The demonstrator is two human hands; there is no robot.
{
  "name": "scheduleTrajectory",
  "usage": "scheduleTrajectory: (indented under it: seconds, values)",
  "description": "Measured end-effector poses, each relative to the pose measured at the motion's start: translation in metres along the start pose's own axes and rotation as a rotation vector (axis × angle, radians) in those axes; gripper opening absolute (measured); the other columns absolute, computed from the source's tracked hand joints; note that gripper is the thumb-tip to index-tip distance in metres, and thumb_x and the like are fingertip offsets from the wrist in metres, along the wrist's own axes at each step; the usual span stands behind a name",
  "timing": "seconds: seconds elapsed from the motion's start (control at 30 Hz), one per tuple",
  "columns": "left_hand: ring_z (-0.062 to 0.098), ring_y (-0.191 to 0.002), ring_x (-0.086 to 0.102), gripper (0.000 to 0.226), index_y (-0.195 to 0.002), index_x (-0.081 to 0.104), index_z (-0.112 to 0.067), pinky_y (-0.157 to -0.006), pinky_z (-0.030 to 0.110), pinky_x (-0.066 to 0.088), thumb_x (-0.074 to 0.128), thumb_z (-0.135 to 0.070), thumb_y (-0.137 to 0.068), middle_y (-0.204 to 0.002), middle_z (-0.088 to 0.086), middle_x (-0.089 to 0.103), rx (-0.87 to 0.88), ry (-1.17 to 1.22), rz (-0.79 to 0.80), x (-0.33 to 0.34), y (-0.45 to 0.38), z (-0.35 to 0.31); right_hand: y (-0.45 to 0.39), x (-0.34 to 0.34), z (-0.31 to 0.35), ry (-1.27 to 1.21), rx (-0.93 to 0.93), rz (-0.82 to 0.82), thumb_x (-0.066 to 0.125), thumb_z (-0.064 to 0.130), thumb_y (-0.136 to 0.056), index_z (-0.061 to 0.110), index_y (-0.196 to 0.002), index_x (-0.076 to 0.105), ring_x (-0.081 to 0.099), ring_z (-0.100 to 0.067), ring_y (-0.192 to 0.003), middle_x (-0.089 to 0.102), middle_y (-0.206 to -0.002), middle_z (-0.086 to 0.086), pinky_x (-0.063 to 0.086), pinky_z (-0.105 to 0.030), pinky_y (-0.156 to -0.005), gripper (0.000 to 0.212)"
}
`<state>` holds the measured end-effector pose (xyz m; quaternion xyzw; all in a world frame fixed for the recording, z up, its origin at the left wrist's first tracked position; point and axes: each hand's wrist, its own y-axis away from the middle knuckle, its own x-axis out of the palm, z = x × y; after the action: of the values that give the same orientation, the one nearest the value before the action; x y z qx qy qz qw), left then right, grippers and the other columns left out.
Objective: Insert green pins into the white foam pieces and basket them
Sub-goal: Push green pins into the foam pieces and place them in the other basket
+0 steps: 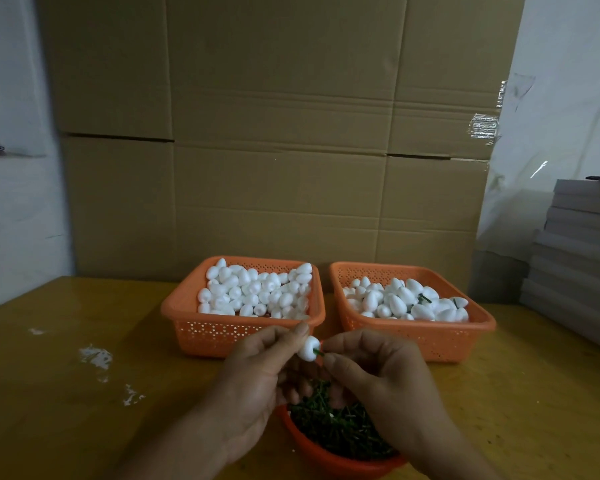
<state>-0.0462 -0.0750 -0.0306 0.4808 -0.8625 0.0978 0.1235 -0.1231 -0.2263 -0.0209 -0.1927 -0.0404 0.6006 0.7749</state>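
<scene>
My left hand [257, 379] pinches a white foam piece [307, 348] between thumb and fingers, just in front of the two orange baskets. My right hand [378, 379] pinches a green pin [318, 353] whose tip sits in the foam piece's end. Below both hands stands an orange bowl [326, 460] full of green pins [340, 427]. The left basket [222, 332] holds plain white foam pieces. The right basket [440, 341] holds foam pieces, some with green pins showing.
A yellow wooden table [84, 393] carries everything, with white foam crumbs [96, 356] at the left. Large cardboard boxes [274, 150] form a wall behind the baskets. A stack of grey boards [579, 265] stands at the right edge.
</scene>
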Motion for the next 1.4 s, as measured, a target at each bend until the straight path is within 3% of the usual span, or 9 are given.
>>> scheduleTrajectory:
  seconds: [0.2, 0.37, 0.6, 0.93, 1.07, 1.17, 1.27, 1.4]
  values:
    - [0.017, -0.057, 0.059, 0.030, -0.080, 0.074, -0.014, -0.048, 0.024, 0.045, 0.074, -0.042, -0.070, -0.074, 0.011, 0.068, 0.061, -0.057, 0.002, 0.000, 0.000, 0.002, 0.002, 0.003, -0.004, 0.198, -0.064, -0.077, 0.076, 0.019, -0.087, 0.024, -0.082, 0.077, 0.064, -0.015, -0.050, 0.074, -0.067, -0.004, 0.053, -0.034, -0.051, 0.007]
    - [0.019, -0.058, 0.059, 0.035, -0.088, 0.072, -0.006, -0.048, 0.024, 0.046, 0.076, -0.037, -0.072, -0.076, 0.014, 0.070, 0.121, -0.087, 0.002, -0.001, -0.001, 0.003, 0.003, 0.002, -0.006, 0.350, -0.132, -0.091, 0.076, 0.025, -0.088, 0.027, -0.078, 0.074, 0.060, -0.003, -0.048, 0.071, -0.062, 0.011, 0.040, -0.012, -0.046, 0.009]
    - [0.018, -0.059, 0.059, 0.031, -0.085, 0.076, -0.014, -0.051, 0.025, 0.047, 0.080, -0.038, -0.066, -0.079, 0.015, 0.071, 0.202, -0.104, 0.008, -0.001, -0.002, 0.004, 0.003, 0.003, -0.008, 0.342, -0.132, -0.116, 0.077, 0.026, -0.087, 0.028, -0.080, 0.075, 0.064, -0.009, -0.053, 0.072, -0.065, 0.006, 0.048, -0.022, -0.050, 0.007]
    - [0.015, -0.060, 0.060, 0.028, -0.086, 0.081, -0.023, -0.058, 0.020, 0.049, 0.077, -0.045, -0.069, -0.070, 0.014, 0.069, 0.339, -0.220, -0.015, -0.002, -0.004, 0.009, 0.004, 0.006, -0.012, 0.325, -0.140, -0.118, 0.076, 0.021, -0.088, 0.030, -0.081, 0.074, 0.066, -0.009, -0.056, 0.073, -0.066, 0.008, 0.051, -0.021, -0.052, 0.012]
    - [0.014, -0.061, 0.059, 0.027, -0.084, 0.081, -0.024, -0.061, 0.021, 0.050, 0.076, -0.047, -0.070, -0.070, 0.015, 0.068, 0.392, -0.266, -0.037, -0.002, -0.002, 0.010, 0.005, 0.010, -0.016, 0.322, -0.165, -0.175, 0.076, 0.026, -0.087, 0.035, -0.085, 0.073, 0.066, -0.012, -0.054, 0.072, -0.065, 0.006, 0.054, -0.030, -0.050, 0.010]
    - [0.005, -0.064, 0.061, 0.024, -0.087, 0.080, -0.029, -0.063, 0.017, 0.050, 0.072, -0.048, -0.075, -0.067, 0.002, 0.068, 0.418, -0.314, -0.035, 0.000, 0.000, 0.009, 0.006, 0.013, -0.018, 0.286, -0.167, -0.196, 0.076, 0.027, -0.087, 0.034, -0.085, 0.073, 0.069, -0.014, -0.056, 0.074, -0.067, 0.005, 0.058, -0.038, -0.055, 0.008]
    - [-0.002, -0.071, 0.064, 0.018, -0.093, 0.077, -0.037, -0.064, 0.013, 0.049, 0.067, -0.049, -0.085, -0.072, -0.008, 0.070, 0.473, -0.390, -0.010, 0.004, 0.004, 0.009, 0.006, 0.014, -0.018, 0.230, -0.159, -0.208, 0.076, 0.022, -0.087, 0.036, -0.084, 0.073, 0.069, -0.012, -0.057, 0.074, -0.067, 0.004, 0.057, -0.030, -0.053, 0.014]
    - [0.012, -0.085, 0.069, 0.011, -0.093, 0.072, -0.046, -0.070, 0.024, 0.056, 0.062, -0.046, -0.091, -0.088, -0.002, 0.073, 0.524, -0.441, 0.005, 0.008, 0.007, 0.007, 0.006, 0.016, -0.013, 0.134, -0.169, -0.198, 0.077, 0.020, -0.086, 0.033, -0.081, 0.075, 0.069, -0.011, -0.058, 0.075, -0.070, 0.003, 0.053, -0.022, -0.054, 0.014]
